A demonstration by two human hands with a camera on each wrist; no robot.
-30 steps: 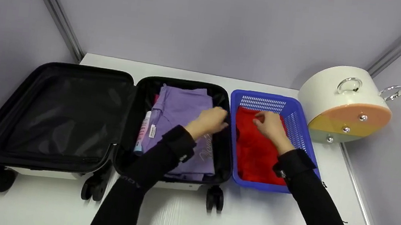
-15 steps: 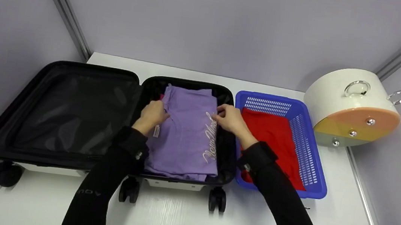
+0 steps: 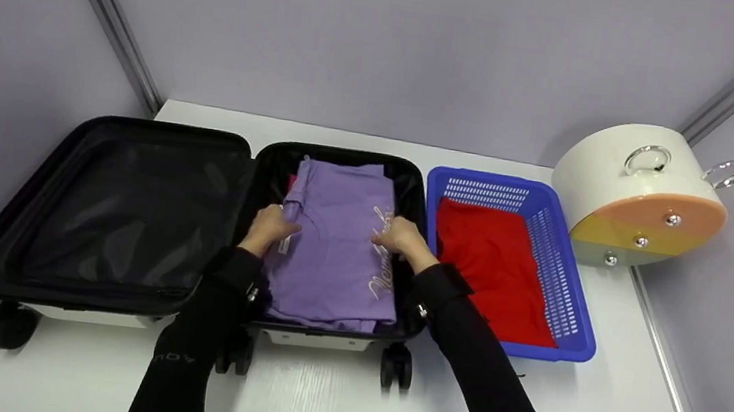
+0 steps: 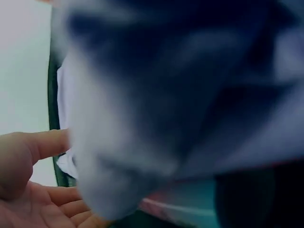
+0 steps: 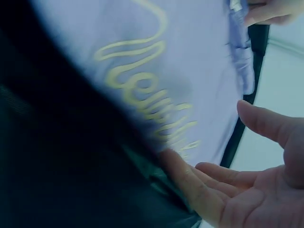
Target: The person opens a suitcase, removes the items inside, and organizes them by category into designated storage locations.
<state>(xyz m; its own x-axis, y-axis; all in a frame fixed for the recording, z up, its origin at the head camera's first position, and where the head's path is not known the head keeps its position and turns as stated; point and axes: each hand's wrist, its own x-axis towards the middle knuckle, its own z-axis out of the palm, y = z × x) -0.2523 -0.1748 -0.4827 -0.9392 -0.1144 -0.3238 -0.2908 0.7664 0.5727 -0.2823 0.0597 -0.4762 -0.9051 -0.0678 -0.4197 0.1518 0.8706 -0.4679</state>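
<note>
Purple shirt (image 3: 334,251) is in suitcase (image 3: 125,206), red cloth (image 3: 491,268) isn't; right hand (image 3: 403,239) is spread, I can't tell if left hand (image 3: 270,228) pinches.

Matt cloth shirt (image 3: 337,254); plastic basket (image 3: 556,277)

Round wht box (image 3: 621,159) w/ knobs (image 3: 641,242), far R corner of counter (image 3: 309,410); blue basket (image 3: 556,276) w/ red cloth (image 3: 491,268), nr R edge.

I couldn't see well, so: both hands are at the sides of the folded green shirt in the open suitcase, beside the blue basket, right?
Not quite: the shirt is purple, not green, as the head view shows. The left hand and right hand are at its sides in the open suitcase, beside the blue basket.
</note>
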